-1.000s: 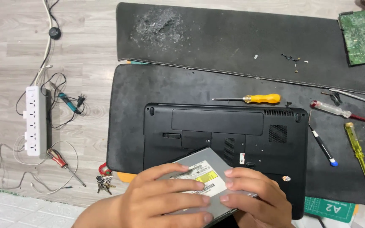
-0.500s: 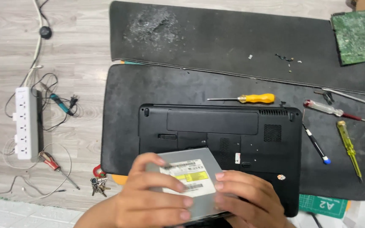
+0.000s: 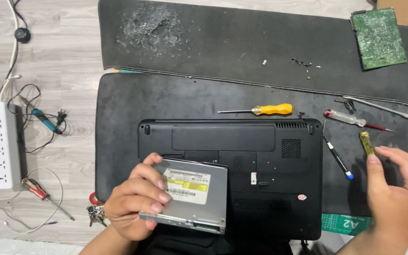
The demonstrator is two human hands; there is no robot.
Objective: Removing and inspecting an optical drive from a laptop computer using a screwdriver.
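left hand (image 3: 133, 203), flat metal drive (image 3: 192, 196) (labelled)

You have two dark mats on the wooden floor (image 3: 53, 56). On the far mat (image 3: 242, 42), a green circuit board (image 3: 378, 38) lies at its right end, a grey patch of dust (image 3: 149, 26) sits towards its left end, and a few tiny screws (image 3: 303, 63) lie near its front edge. On the near mat (image 3: 133, 108), a yellow screwdriver (image 3: 260, 110) lies close to the back edge. A clear-handled screwdriver (image 3: 350, 118) and a blue-tipped driver (image 3: 338, 160) lie towards the right edge. Off the mats to your left, a white power strip (image 3: 3, 144) lies on the floor, with a teal soldering iron (image 3: 46, 120) just beside it. A red-handled screwdriver (image 3: 41, 193) lies nearer you, and keys (image 3: 95, 215) sit at the near mat's front left corner. A green cutting mat (image 3: 350, 223) shows at its front right.
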